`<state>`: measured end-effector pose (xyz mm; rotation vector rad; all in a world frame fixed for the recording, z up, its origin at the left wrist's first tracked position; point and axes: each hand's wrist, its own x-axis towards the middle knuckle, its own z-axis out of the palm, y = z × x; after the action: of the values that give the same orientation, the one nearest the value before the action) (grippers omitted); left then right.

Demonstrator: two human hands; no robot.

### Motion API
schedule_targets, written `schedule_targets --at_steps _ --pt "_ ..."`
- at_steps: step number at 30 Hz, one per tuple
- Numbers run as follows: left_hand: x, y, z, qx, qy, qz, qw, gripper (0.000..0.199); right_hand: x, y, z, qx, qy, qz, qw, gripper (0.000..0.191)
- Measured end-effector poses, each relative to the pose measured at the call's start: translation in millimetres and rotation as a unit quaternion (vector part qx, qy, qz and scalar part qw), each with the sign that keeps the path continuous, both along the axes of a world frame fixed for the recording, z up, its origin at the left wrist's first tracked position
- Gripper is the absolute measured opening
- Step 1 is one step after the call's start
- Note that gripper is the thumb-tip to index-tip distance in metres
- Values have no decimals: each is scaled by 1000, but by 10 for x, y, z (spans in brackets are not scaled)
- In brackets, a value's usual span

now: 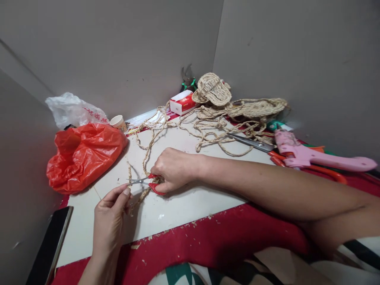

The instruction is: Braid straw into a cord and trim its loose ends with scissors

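Observation:
My right hand (172,168) is closed on the red handles of small scissors (139,181), whose blades point left. Those blades lie across a thin braided straw cord (130,173), slightly apart. Between the thumb and fingers of my left hand (114,206), the cord is pinched just below the blades, and its end sticks up above them. More straw cord (151,152) runs up from my right hand toward the back of the board, and a thicker braided piece (142,196) passes below the scissors. What my right palm covers is partly hidden.
Behind lie tangled straw cord (213,132), a coiled straw piece (212,89), a red-white box (182,103) and green-handled pruners (188,79). Large scissors (252,142) and a pink tool (323,156) are at right. A red bag (89,154), paper cup (118,122) and phone (50,245) are at left.

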<state>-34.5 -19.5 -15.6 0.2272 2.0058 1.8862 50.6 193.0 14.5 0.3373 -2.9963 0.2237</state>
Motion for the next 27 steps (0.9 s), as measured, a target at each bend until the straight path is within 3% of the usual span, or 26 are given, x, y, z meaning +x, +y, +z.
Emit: schedule_targets --at_steps 14,27 --pt "-16 10 2 -22 11 0 1000 32 36 -30 74 46 -20 8 999 36" --pt "-12 20 15 -19 14 -4 1000 33 22 -28 56 38 -21 0 999 35"
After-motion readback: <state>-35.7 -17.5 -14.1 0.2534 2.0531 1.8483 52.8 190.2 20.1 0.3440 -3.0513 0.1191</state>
